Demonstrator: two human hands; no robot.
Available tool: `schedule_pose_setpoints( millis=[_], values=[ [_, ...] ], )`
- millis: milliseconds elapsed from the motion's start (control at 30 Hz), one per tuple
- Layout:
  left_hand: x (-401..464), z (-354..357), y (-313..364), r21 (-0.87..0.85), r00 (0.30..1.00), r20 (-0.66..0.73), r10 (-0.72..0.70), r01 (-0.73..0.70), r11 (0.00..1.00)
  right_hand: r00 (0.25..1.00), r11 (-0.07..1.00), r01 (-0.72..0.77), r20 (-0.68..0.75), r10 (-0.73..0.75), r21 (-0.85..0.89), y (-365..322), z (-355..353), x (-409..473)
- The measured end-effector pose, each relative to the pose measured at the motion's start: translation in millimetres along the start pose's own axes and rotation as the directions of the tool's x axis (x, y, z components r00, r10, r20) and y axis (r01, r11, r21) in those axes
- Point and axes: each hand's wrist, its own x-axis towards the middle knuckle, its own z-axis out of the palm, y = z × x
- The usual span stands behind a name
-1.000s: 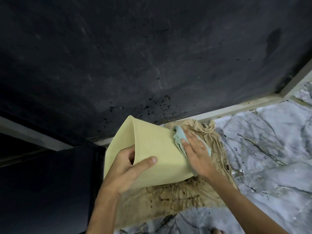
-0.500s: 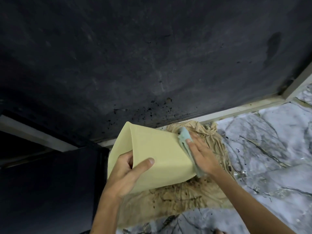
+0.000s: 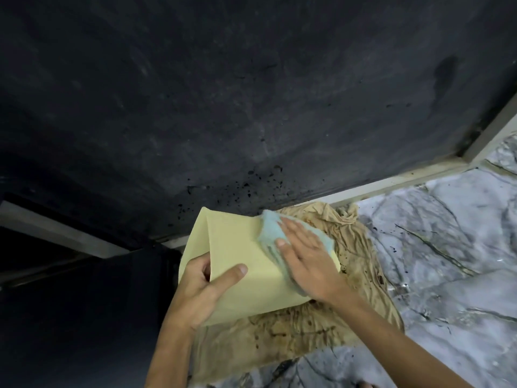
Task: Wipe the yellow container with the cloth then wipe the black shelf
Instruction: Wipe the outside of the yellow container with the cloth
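The yellow container (image 3: 246, 270) lies tipped on its side, its long axis running from the open mouth at the lower left, toward the person, to its base at the upper right. It rests over a stained tan rag (image 3: 321, 326) spread on the marble-patterned floor (image 3: 447, 247), just in front of the black shelf (image 3: 223, 107).

The left hand (image 3: 204, 289) grips the rim at the mouth: the thumb lies pressed flat along the outer wall, and the other fingers curl inside and are mostly hidden. The right hand (image 3: 305, 259) lies flat on the upper face near the base end, fingers straight and held close together, pressing a pale blue cloth (image 3: 270, 228) against the wall. The cloth bunches out beyond the fingertips (image 3: 280, 242) toward the shelf.

The unwiped stretch of that face lies from the fingers toward the left hand, so a stroke along the long axis looks like the natural next pass. The right hand is also the nearer one to the shelf.

The container looks smooth, matte and flat-sided with crisp edges, probably light plastic. The cloth seems soft and fuzzy. The shelf surface is dull, dusty and speckled with dark grit near its pale front edge.
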Motion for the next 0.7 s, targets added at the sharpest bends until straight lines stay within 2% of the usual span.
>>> schedule_pose_setpoints(
  millis=[100,133,200,300,400,500,700],
  values=[
    [-1.8,5.0,0.1,0.011,1.0,0.02,-0.017,0.016,1.0,0.971,0.979,-0.194,-0.127,0.2,0.065,37.5,-7.5,1.1],
    [-1.2,6.5,0.6,0.011,0.999,0.024,-0.022,0.022,1.0,0.959,0.967,-0.238,-0.133,0.249,0.094,41.7,-10.9,5.9],
    [0.8,8.3,1.7,0.0,0.999,0.017,-0.028,0.028,1.0,0.955,0.959,-0.281,-0.087,0.284,0.038,37.3,-12.4,12.6],
    [4.3,4.4,0.9,-0.004,0.999,0.004,-0.038,0.038,0.999,0.982,0.981,-0.188,0.019,0.189,-0.054,1.7,-6.6,18.0],
    [2.8,5.4,-3.9,-0.011,0.999,0.0,-0.033,0.033,0.999,0.995,1.0,0.004,0.098,-0.002,-0.024,-38.5,0.0,24.7],
    [-0.4,3.5,-7.2,-0.019,1.0,0.005,-0.027,0.027,0.999,0.973,0.986,0.164,0.158,-0.165,0.023,-64.4,2.1,30.4],
    [-2.4,5.1,-8.9,-0.002,0.999,0.034,-0.002,0.002,1.0,0.951,0.962,0.272,0.15,-0.271,0.012,-62.0,1.0,28.8]
  ],
)
